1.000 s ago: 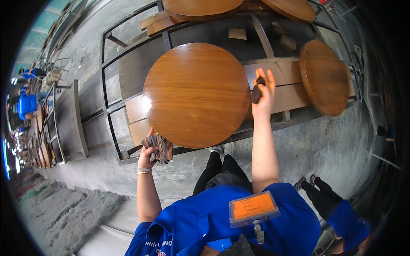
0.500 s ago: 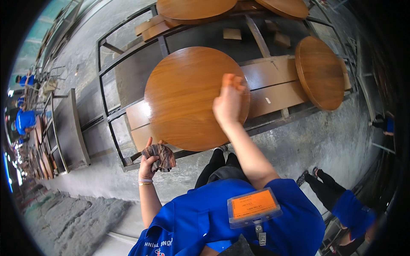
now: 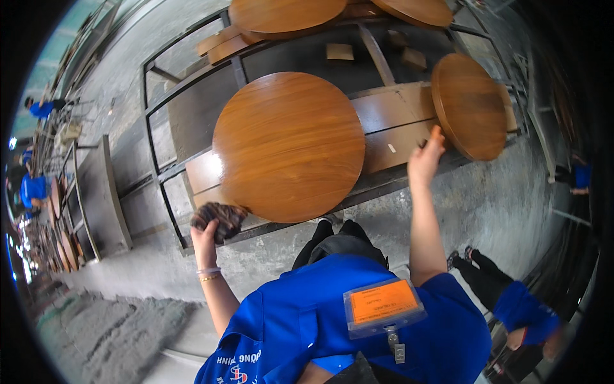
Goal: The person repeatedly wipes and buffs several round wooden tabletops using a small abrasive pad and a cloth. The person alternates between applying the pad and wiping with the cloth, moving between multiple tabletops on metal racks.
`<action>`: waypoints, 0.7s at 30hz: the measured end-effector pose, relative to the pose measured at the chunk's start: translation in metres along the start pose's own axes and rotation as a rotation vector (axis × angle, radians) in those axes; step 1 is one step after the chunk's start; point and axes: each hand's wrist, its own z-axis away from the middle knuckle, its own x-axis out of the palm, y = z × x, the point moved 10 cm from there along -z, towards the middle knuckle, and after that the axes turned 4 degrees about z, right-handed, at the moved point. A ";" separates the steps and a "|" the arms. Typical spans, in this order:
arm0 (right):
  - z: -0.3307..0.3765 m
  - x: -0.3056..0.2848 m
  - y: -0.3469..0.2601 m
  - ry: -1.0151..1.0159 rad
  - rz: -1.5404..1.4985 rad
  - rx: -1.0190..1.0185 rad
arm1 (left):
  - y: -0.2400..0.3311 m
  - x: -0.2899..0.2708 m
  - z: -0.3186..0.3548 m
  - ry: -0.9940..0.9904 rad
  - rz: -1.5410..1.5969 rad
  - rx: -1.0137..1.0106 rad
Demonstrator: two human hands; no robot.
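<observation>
A crumpled dark brown patterned cloth (image 3: 220, 222) is bunched in my left hand (image 3: 203, 242), beside the near left edge of a round wooden tabletop (image 3: 291, 147). That tabletop has a glossy brown surface and lies flat on cardboard-covered boards. My right hand (image 3: 425, 165) is raised near a second round tabletop (image 3: 470, 105) to the right, apart from it as far as I can see. Orange shows on its fingers, which are bent together. A small dark bit appears at the fingertips; its kind is too small to make out.
A dark metal frame rack (image 3: 157, 144) carries the tabletops and cardboard strips (image 3: 396, 141). Another round top (image 3: 288, 14) lies at the far side. Small blocks (image 3: 339, 52) sit within the rack. One person in blue (image 3: 527, 313) stands at the right; others work far left.
My right hand has left the middle tabletop and swung right, toward the second tabletop. My left hand, still gripping the cloth, has shifted slightly left and farther forward.
</observation>
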 end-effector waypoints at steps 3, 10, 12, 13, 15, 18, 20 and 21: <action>0.000 -0.016 0.024 -0.024 -0.139 -0.005 | 0.074 0.019 0.019 0.378 -0.535 0.520; -0.004 0.000 0.019 -0.148 -0.313 -0.156 | 0.070 0.175 0.007 0.403 -1.027 0.727; -0.012 -0.002 0.028 -0.167 -0.359 -0.167 | 0.049 0.200 0.003 0.358 -1.093 0.600; -0.017 -0.002 0.039 -0.196 -0.380 -0.114 | 0.054 0.212 0.012 0.404 -1.028 0.687; -0.029 -0.006 0.047 -0.221 -0.401 -0.137 | 0.047 0.243 0.017 0.398 -0.997 0.621; -0.052 -0.013 0.054 -0.239 -0.431 -0.188 | 0.041 0.326 0.047 0.219 -1.029 0.715; -0.069 -0.017 0.056 -0.252 -0.437 -0.217 | 0.034 0.372 0.073 0.071 -1.011 0.792; -0.078 -0.018 0.058 -0.251 -0.462 -0.220 | 0.031 0.373 0.075 0.051 -1.026 0.771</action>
